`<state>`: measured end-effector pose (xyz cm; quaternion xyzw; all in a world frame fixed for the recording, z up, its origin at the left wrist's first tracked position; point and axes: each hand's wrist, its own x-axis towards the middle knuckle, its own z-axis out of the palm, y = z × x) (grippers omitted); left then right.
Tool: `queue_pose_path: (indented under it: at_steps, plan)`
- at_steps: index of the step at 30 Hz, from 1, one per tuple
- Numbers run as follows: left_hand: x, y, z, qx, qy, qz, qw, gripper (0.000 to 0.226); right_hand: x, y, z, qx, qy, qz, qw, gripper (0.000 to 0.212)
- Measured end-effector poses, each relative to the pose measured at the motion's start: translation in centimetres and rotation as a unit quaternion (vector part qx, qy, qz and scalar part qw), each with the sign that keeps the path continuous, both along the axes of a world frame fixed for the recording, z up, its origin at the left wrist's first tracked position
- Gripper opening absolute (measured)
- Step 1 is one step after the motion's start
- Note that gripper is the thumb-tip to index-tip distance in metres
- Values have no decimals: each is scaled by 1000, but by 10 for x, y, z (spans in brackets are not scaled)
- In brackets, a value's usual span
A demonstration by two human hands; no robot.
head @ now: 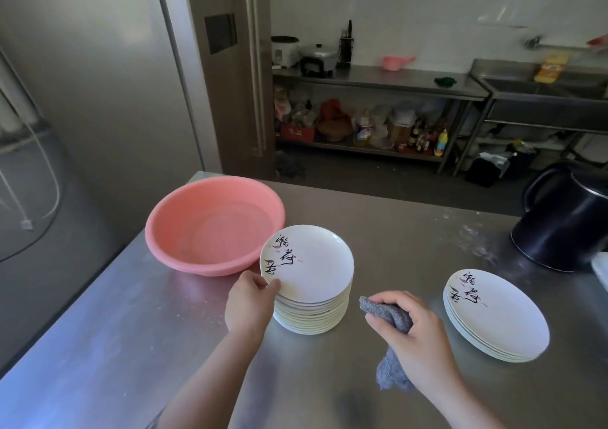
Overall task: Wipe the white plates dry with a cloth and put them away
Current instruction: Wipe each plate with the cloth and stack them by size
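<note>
Since the tall stack point(311, 310) is much higher than the short one, I'd call this early going, with most plates not yet dried.

Far left: pink basin point(214, 224) on the steel counter point(98, 346), nothing visible in it, just touching or just behind the tall stack, can't tell which.

Left hand point(250, 303): fingers curled at the near-left edge of the top plate point(309, 261), thumb on the rim, pinching it. That plate sits slightly tilted on the pile, so my guess is it's being lifted off for wiping.

Right hand point(414, 333): closed round a bunched grey cloth point(391, 316), one end poking out left toward the stack, the tail hanging out below the palm. Cloth is near the tall stack, not touching any plate.

Right: short stack point(496, 316), only a few plates, well apart from the tall one. Probably the finished pile, though dry vs wet isn't readable from here.

Far right: black kettle point(566, 221) at the counter edge.

Left to do, as I read it: wipe roughly a dozen plates, then put everything away. No cupboard or rack for them is obvious in view.
</note>
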<state>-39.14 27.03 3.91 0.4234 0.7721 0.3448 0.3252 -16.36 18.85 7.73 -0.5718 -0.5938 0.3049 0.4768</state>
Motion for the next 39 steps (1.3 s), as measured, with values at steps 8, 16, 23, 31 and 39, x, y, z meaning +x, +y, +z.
queue_pose_path:
  at_steps: [8,16,23,31,39]
  plan:
    - [6,3,11,52,-53,-11,997,17,6,0,-1,-1,2,-3,1000,34]
    - [28,-10,38,99,-205,50,973,19,34,-12,1,6,-6,-23,1000,35]
    - [79,-71,48,99,-270,-20,958,22,93,-47,5,3,16,-76,997,31]
    - [159,-147,-11,15,-312,-79,947,22,167,-100,-20,-43,38,-134,989,26]
    - [198,-188,-74,-67,-343,-57,935,25,189,-129,-54,-102,56,-111,987,29]
